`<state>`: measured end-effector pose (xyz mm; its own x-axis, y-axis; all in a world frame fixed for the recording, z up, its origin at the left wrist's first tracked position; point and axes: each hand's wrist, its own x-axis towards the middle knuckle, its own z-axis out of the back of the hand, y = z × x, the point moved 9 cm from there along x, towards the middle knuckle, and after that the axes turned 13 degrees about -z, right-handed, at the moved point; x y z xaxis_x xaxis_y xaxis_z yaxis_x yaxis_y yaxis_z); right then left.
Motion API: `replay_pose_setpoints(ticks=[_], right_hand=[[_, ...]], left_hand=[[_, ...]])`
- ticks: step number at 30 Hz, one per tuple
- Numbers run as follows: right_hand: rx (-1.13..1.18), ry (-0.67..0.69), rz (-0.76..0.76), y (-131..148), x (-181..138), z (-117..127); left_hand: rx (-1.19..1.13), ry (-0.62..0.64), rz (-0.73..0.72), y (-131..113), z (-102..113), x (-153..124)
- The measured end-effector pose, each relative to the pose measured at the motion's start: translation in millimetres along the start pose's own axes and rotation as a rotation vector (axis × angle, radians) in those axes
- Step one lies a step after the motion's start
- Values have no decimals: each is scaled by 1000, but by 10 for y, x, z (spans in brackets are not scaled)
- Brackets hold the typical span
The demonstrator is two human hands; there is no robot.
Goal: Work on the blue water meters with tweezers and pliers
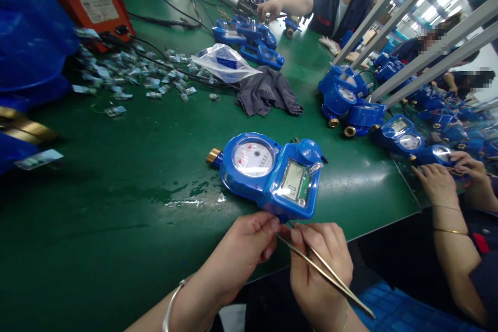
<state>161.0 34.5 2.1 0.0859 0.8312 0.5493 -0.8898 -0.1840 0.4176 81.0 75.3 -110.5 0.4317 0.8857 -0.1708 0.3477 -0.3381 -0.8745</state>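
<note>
A blue water meter [268, 193] lies on the green table, its round dial and small display facing up. A brass threaded end [213, 156] sticks out at its left. My left hand [249, 238] is closed in a pinch at the meter's near edge; what its fingertips hold is hidden. My right hand [321, 262] grips a pair of gold-coloured tweezers [357, 301], tips pointing toward my left fingertips just below the display housing. Both hands are close together there.
Small circuit boards [155, 75] lie scattered before an orange box [93, 10]. A dark cloth [268, 92] and a plastic bag [225, 62] sit beyond the meter. More blue meters [340, 96] stand at right, near metal posts. A co-worker's hands [439, 181] work at right; others sit across.
</note>
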Motion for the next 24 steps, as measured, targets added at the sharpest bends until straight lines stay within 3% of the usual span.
replay_pose_setpoints(ticks=[7,14,19,24], right_hand=[[-1,112,-51,-48,4,-59],[78,112,-125,-114,-8,-122],[355,219,-357,-356,-35,-243],[858,349,-652,-649,-130,-522]], left_hand=[[2,-6,-12,9,7,5],[-16,1,-39,29,2,5],[18,-5,-59,-12,4,17],[39,-3,-47,-46,-31,12]])
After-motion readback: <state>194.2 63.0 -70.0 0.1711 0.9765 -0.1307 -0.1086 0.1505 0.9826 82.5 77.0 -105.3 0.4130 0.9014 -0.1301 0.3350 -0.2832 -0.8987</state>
